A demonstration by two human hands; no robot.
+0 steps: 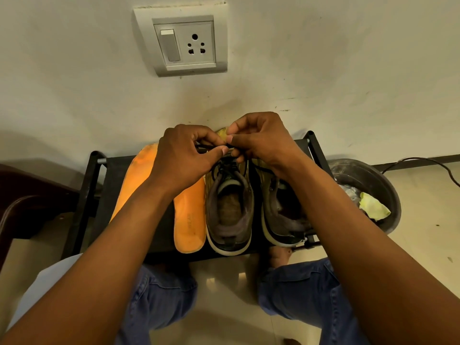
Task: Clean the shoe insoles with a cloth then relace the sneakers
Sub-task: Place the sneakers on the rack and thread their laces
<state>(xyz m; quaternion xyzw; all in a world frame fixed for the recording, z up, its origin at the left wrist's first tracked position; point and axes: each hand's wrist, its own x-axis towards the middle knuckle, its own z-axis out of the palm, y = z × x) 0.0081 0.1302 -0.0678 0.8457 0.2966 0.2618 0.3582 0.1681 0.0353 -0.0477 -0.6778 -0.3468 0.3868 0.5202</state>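
Relacing is in progress. The left hand (183,159) and right hand (261,140) both pinch the black lace (219,146) above the left sneaker (230,210). The right sneaker (281,220) sits at 3 o'clock; two orange insoles (190,220) lie outside at 9 o'clock, not yet refitted.

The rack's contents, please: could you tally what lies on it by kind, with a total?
Sneakers: 2, left one, right one
Orange insoles: 2, outer, inner
Black lace: 1, both hands, left and right, pinch it over the left sneaker
Total: 5 things on the rack
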